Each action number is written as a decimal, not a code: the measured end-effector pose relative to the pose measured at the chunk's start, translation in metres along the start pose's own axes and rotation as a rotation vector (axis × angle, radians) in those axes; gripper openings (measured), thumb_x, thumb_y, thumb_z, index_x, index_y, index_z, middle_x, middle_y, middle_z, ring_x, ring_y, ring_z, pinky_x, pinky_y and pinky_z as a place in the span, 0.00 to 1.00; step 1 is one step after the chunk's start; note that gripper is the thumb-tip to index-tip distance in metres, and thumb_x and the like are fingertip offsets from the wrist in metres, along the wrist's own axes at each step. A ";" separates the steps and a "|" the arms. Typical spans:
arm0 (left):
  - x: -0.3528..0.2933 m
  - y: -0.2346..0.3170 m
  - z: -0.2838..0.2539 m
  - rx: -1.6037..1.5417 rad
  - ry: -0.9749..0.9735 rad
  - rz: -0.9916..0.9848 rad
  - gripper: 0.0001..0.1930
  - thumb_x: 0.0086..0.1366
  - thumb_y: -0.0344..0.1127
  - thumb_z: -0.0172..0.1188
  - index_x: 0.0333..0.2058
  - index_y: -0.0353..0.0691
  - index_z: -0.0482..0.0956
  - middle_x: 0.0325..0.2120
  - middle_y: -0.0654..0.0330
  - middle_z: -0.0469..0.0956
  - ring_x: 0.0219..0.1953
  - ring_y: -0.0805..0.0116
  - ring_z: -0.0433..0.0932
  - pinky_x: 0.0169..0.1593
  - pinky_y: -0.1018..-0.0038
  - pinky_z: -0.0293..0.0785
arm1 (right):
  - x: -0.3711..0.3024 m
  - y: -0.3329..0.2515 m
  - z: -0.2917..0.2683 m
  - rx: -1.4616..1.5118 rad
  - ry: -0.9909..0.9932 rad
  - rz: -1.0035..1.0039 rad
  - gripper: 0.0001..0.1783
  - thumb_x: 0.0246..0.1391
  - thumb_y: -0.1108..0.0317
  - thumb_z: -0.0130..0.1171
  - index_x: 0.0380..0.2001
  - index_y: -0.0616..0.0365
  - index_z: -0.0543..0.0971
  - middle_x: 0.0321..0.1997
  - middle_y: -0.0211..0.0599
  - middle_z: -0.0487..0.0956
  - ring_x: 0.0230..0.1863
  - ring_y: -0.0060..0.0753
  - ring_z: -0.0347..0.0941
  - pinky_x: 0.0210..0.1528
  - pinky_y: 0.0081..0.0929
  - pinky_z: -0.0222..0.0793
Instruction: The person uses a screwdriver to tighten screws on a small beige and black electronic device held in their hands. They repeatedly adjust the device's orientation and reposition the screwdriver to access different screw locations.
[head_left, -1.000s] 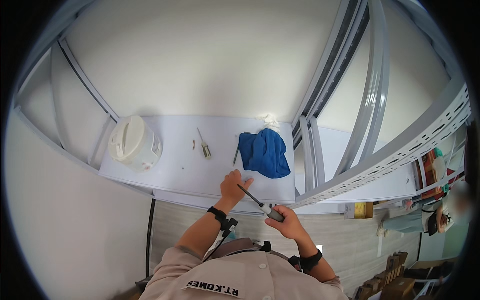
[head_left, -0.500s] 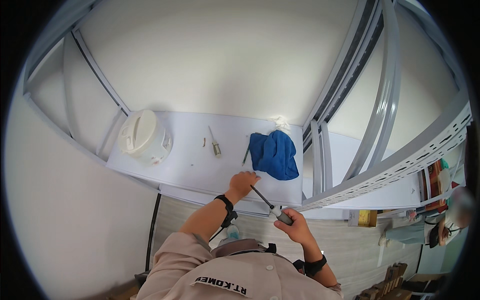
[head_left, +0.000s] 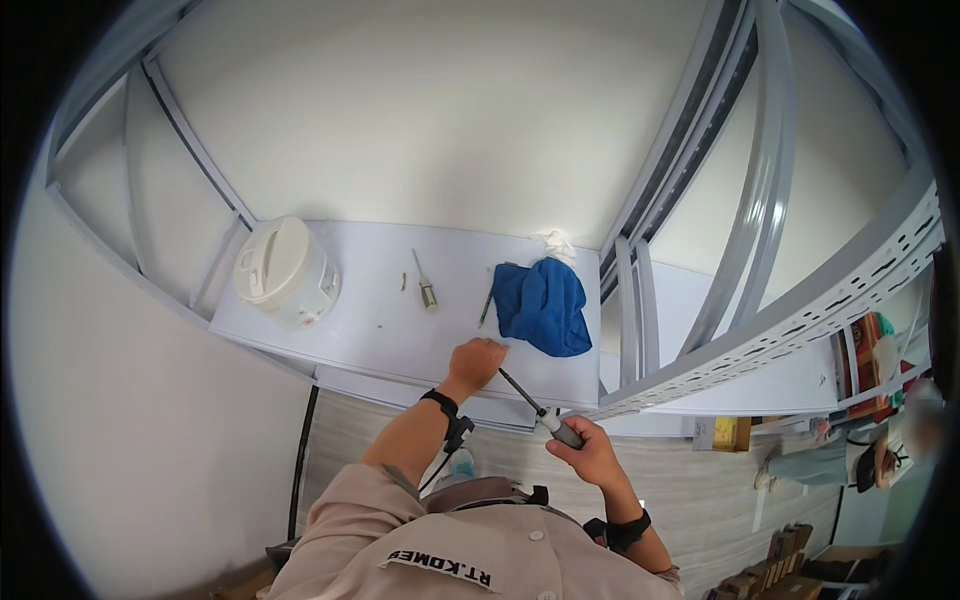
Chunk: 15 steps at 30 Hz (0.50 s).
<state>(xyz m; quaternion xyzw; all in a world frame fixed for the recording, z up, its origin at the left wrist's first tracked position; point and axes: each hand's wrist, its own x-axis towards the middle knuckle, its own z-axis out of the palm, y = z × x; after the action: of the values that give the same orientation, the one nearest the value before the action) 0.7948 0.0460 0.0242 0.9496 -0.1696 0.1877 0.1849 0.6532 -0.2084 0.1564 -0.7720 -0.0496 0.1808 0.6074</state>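
A screwdriver (head_left: 536, 410) with a grey handle and a long dark shaft is gripped by its handle in my right hand (head_left: 590, 455). Its shaft slants up and left, the tip close beside my left hand (head_left: 476, 364). That left hand is curled closed over the table's front part; whatever its fingers hold, if anything, is hidden. Just beyond and to the right lies a crumpled blue cloth (head_left: 545, 305). A thin dark green pencil-like stick (head_left: 486, 306) rests along the cloth's left side. Another screwdriver (head_left: 427, 293), with a pale greenish handle, lies further left, beside a small brown piece (head_left: 404, 282).
On the left end of the white table (head_left: 350, 340) stands a round white lidded container (head_left: 290, 270). White crumpled material (head_left: 555, 243) sits behind the cloth. Grey metal shelf posts and a perforated beam (head_left: 760, 340) rise at the right. A person (head_left: 860, 455) stands at far right.
My left hand has shifted slightly left, its fingers curling in more. The right hand holds the screwdriver in almost the same place. The whole view has moved a little.
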 end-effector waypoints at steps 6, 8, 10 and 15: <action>-0.003 -0.024 0.003 -1.197 0.234 -0.977 0.21 0.67 0.45 0.52 0.16 0.42 0.68 0.15 0.61 0.66 0.19 0.71 0.65 0.21 0.71 0.60 | 0.000 0.000 0.000 -0.008 0.002 -0.004 0.12 0.49 0.69 0.68 0.33 0.59 0.75 0.22 0.18 0.65 0.25 0.14 0.57 0.27 0.17 0.55; -0.001 -0.018 -0.018 -2.026 0.191 -1.223 0.20 0.67 0.44 0.52 0.17 0.44 0.66 0.15 0.64 0.65 0.19 0.72 0.62 0.20 0.74 0.58 | 0.001 0.001 -0.003 -0.019 0.013 -0.004 0.12 0.49 0.70 0.68 0.34 0.59 0.76 0.22 0.18 0.65 0.24 0.13 0.57 0.26 0.17 0.55; -0.006 -0.014 -0.032 -2.234 0.155 -1.237 0.17 0.67 0.41 0.51 0.19 0.45 0.65 0.16 0.65 0.65 0.20 0.73 0.62 0.21 0.77 0.59 | 0.003 -0.002 -0.002 -0.026 -0.003 0.009 0.12 0.49 0.69 0.68 0.33 0.59 0.76 0.21 0.18 0.65 0.24 0.13 0.57 0.26 0.17 0.55; -0.008 0.000 -0.056 -2.318 0.033 -1.310 0.10 0.66 0.36 0.50 0.25 0.43 0.69 0.19 0.65 0.68 0.22 0.73 0.64 0.23 0.80 0.63 | 0.009 -0.002 -0.001 -0.023 -0.019 0.018 0.14 0.48 0.66 0.68 0.34 0.59 0.76 0.23 0.21 0.67 0.26 0.17 0.59 0.29 0.19 0.58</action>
<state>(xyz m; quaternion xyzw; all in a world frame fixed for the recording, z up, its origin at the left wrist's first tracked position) 0.7715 0.0715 0.0690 0.1476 0.2571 -0.1760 0.9387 0.6627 -0.2063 0.1563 -0.7776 -0.0505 0.1931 0.5963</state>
